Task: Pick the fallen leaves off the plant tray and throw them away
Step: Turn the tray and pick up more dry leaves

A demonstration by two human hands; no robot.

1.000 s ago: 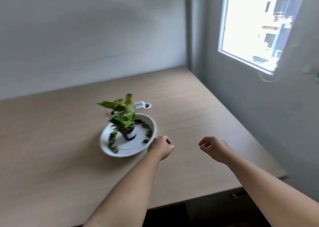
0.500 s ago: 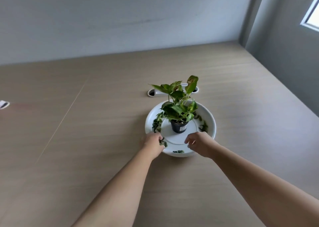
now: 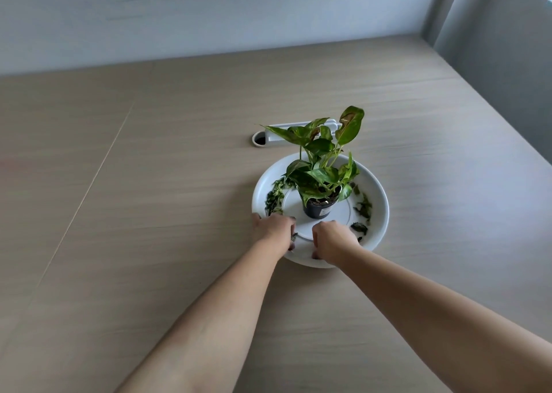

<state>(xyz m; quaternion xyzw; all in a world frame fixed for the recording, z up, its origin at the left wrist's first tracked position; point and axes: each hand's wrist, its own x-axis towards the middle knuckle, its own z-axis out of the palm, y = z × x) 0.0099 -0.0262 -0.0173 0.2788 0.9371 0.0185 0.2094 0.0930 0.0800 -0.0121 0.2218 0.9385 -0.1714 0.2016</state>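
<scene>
A round white plant tray sits on the wooden table with a small black pot of green leafy plant in its middle. Fallen leaves lie along the left rim and the right rim. My left hand rests on the tray's near-left rim with fingers curled over a small leaf. My right hand is on the near rim, fingers bent down into the tray; what it holds is hidden.
A white cable grommet is set into the table just behind the tray. A grey wall runs along the back and a wall corner stands at the right.
The view swung from the window down onto the tray. Both hands moved from the bare table onto the tray's near rim, and the right hand came closer to the left.
</scene>
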